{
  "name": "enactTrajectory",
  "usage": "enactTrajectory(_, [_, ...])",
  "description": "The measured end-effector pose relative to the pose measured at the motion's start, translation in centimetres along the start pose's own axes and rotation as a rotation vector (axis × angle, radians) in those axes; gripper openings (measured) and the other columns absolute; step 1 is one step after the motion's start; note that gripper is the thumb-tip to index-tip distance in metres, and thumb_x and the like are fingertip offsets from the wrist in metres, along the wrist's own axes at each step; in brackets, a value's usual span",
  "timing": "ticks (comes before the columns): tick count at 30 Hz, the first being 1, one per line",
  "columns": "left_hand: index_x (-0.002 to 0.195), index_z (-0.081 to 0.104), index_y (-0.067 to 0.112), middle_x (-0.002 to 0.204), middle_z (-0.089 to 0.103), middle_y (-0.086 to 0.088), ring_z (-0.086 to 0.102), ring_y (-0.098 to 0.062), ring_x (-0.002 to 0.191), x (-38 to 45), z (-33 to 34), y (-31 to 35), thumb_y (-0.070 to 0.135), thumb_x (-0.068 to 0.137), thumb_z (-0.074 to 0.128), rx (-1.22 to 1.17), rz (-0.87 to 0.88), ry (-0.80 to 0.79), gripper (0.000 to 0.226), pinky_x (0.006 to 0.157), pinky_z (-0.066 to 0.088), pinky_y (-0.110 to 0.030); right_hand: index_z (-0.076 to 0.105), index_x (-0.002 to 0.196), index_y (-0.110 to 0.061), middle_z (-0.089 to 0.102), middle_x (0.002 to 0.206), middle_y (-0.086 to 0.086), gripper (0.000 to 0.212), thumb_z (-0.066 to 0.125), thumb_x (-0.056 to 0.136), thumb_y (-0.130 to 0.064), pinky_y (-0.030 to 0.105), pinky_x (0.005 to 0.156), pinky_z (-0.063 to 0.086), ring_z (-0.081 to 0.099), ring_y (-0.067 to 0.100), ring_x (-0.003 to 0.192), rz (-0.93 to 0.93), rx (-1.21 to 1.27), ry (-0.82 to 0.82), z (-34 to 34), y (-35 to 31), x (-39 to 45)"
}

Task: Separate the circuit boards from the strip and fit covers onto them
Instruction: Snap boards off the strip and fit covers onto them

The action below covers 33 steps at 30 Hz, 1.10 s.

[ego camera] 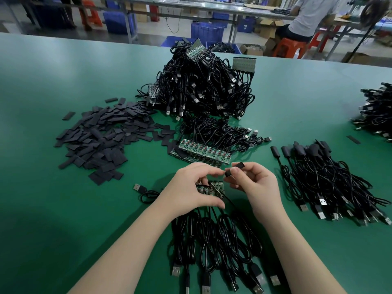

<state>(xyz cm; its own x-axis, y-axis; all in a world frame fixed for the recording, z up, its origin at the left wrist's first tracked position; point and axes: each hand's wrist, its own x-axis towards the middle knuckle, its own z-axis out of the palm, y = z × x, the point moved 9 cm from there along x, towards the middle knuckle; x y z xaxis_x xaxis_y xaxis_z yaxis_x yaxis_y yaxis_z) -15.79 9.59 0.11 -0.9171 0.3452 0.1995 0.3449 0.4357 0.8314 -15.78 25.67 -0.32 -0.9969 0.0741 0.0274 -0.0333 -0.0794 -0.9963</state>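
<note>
I see a big green table (63, 85) that fills most of the view and runs far out past the hands. Beyond its far edge is a grey floor (152, 28). Long metal benches (191, 5) stand across the room back there. Blue plastic bins (206, 30) sit on the floor under and beside them. Brown cardboard boxes (270, 26) lie further to the right. A person in a pale shirt (314, 15) sits on an orange stool (289, 47), back turned to me. Another orange stool (91, 11) stands far off to the left.
</note>
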Motion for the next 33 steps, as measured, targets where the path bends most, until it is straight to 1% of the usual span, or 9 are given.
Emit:
enactTrajectory(4, [0.102,0.061,0.054,0.104,0.060,0.025,0.057,-0.002,0.086,0.0,-0.1,-0.1,0.009,0.070,0.078,0.077,0.019,0.027,0.058,0.077,0.043,-0.008,0.077,0.078,-0.028,0.076,0.083,0.010,0.023,0.071,0.086,-0.007,0.023,0.064,0.056,0.075,0.021,0.078,-0.013,0.001,0.009,-0.3,-0.2,0.1])
enactTrajectory(6, [0.096,0.066,0.046,0.097,0.063,0.026,0.057,0.004,0.086,-0.1,-0.3,-0.1,0.001,0.073,0.073,0.098,0.022,0.074,0.050,0.076,0.041,-0.005,0.077,0.079,-0.031,0.076,0.083,0.010,0.026,0.072,0.086,-0.007,0.024,0.066,0.056,0.075,0.023,0.081,-0.025,-0.011,0.012,-0.3,-0.2,0.1])
enactTrajectory(8, [0.093,0.072,0.038,0.094,0.065,0.027,0.058,0.008,0.092,-0.2,-0.5,-0.1,0.005,0.077,0.074,0.120,0.018,0.110,0.037,0.079,0.041,-0.005,0.076,0.080,-0.032,0.077,0.085,0.009,0.025,0.072,0.085,-0.007,0.025,0.069,0.057,0.075,0.023,0.082,-0.037,-0.017,0.007,-0.1,-0.2,0.1])
enactTrajectory(11, [0.104,0.075,0.034,0.099,0.070,0.022,0.060,0.006,0.099,-0.4,-0.8,0.0,0.020,0.083,0.074,0.162,0.011,0.145,0.026,0.086,0.048,-0.017,0.076,0.081,-0.032,0.077,0.086,0.009,0.028,0.072,0.085,-0.005,0.026,0.071,0.058,0.075,0.022,0.082,-0.053,0.001,-0.014,0.2,-0.3,-0.1])
enactTrajectory(14, [0.123,0.066,0.036,0.109,0.069,0.016,0.059,0.001,0.100,-0.6,-0.7,0.3,0.038,0.090,0.066,0.244,0.017,0.158,0.033,0.083,0.050,-0.022,0.075,0.078,-0.032,0.077,0.086,0.009,0.028,0.071,0.084,-0.005,0.025,0.071,0.058,0.075,0.023,0.083,-0.061,0.041,-0.032,0.6,-0.4,-0.2])
enactTrajectory(18, [0.135,0.057,0.032,0.111,0.066,0.011,0.057,-0.002,0.099,-0.6,-0.5,0.8,0.033,0.095,0.061,0.273,0.034,0.180,0.041,0.083,0.049,-0.026,0.075,0.077,-0.031,0.077,0.085,0.007,0.030,0.068,0.085,-0.003,0.022,0.071,0.057,0.075,0.018,0.080,-0.071,0.071,-0.049,0.7,-0.5,-0.3])
enactTrajectory(22, [0.120,0.054,0.048,0.104,0.066,0.019,0.060,0.004,0.102,-0.7,-0.7,0.0,0.044,0.088,0.066,0.135,-0.048,0.212,0.035,0.089,0.050,-0.023,0.074,0.078,-0.031,0.077,0.087,0.007,0.026,0.070,0.085,-0.006,0.022,0.073,0.057,0.075,0.018,0.081,-0.086,0.080,-0.066,0.8,-0.7,-0.4])
enactTrajectory(26, [0.100,0.063,0.041,0.091,0.069,0.023,0.063,0.006,0.093,-0.8,-1.1,-0.3,0.037,0.081,0.076,0.071,-0.050,0.274,0.023,0.085,0.053,-0.024,0.073,0.080,-0.029,0.078,0.089,0.007,0.024,0.069,0.086,-0.006,0.023,0.074,0.057,0.075,0.017,0.079,-0.117,0.092,-0.063,0.7,-0.8,-0.3])
enactTrajectory(33, [0.098,0.076,0.034,0.091,0.069,0.024,0.064,0.005,0.086,-0.9,-1.6,-0.2,0.024,0.078,0.080,0.031,-0.044,0.353,0.022,0.078,0.048,-0.009,0.072,0.079,-0.029,0.077,0.090,0.008,0.015,0.069,0.081,-0.015,0.022,0.075,0.056,0.074,0.017,0.076,-0.141,0.120,-0.045,0.5,-1.0,-0.2])
